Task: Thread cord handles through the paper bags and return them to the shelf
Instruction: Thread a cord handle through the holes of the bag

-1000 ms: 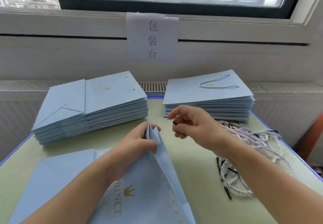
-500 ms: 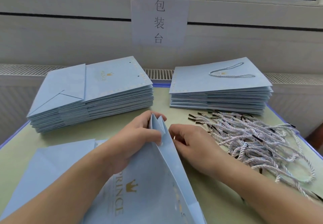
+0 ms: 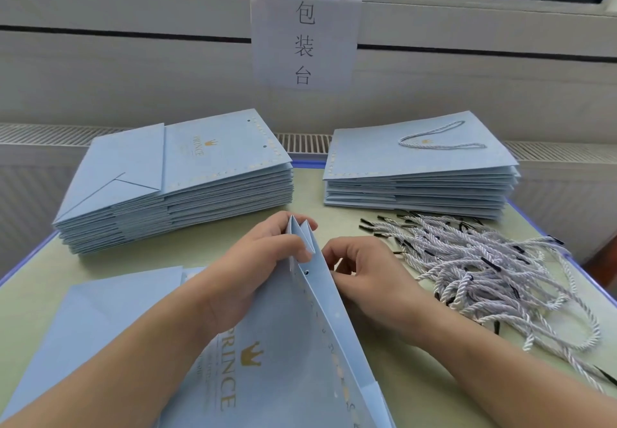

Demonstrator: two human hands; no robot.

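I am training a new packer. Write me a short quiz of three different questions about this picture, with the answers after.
1. True or false: the left hand grips the top edge of the open bag.
2. Which stack has a cord handle lying on its top bag? A) left stack B) right stack C) both
3. Fill in: the loose cords lie on the table to the ____ of the right hand.

Key: 1 true; 2 B; 3 right.
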